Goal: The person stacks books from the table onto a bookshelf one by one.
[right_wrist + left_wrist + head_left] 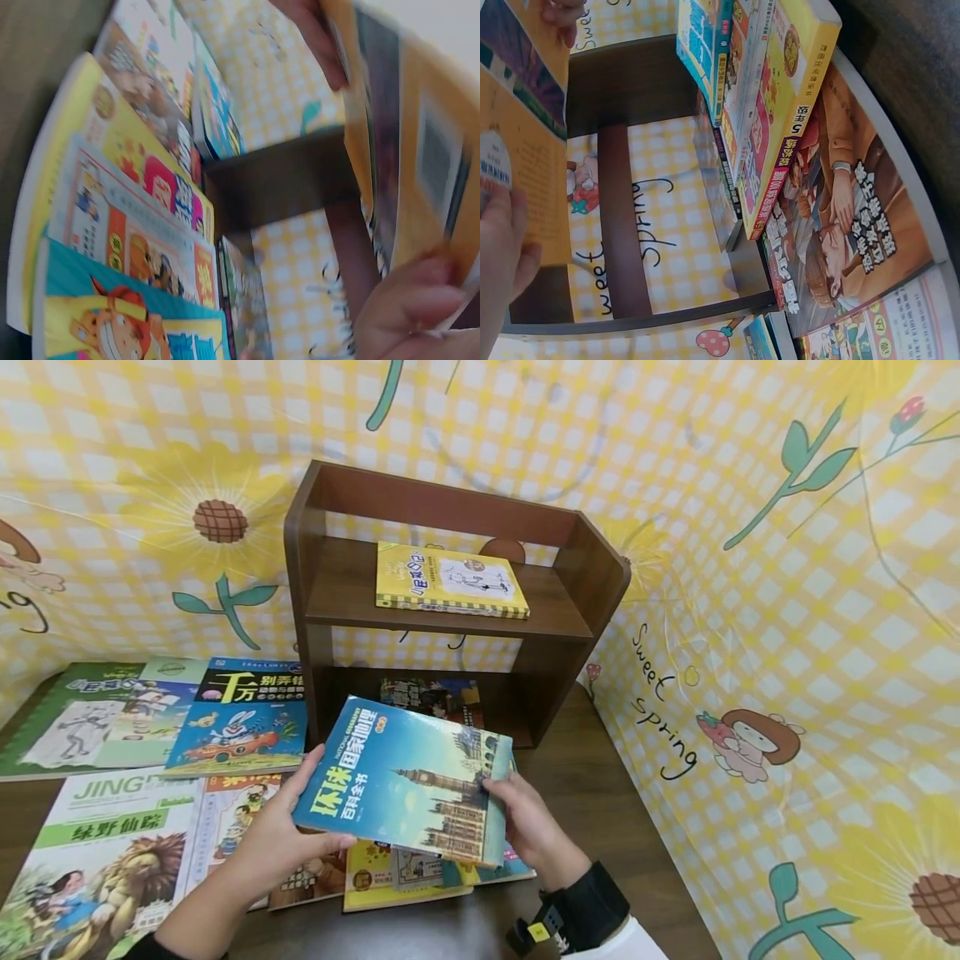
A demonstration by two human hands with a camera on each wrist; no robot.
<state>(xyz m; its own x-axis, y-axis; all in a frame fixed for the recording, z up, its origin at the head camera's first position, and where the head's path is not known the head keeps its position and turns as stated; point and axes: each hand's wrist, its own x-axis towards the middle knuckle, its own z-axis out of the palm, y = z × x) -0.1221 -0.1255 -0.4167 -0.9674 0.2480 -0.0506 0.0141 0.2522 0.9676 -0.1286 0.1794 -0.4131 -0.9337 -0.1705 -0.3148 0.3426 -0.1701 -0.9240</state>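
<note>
A blue book with a clock tower on its cover is held tilted in front of the small shelf, between both hands. At its left edge my left hand grips it, thumb lying over the cover. My right hand pinches the right edge, thumb on top and fingers beneath. From below, in the left wrist view, its orange back cover shows beside the left hand. The right wrist view has the right hand on the book's blurred orange underside. Under the held book lie several overlapping books, including a yellow one.
A brown two-tier shelf stands against the yellow checked cloth. A yellow book lies on its upper board, a dark book on the lower. To the left, a green book, a blue rabbit book and a white book cover the table.
</note>
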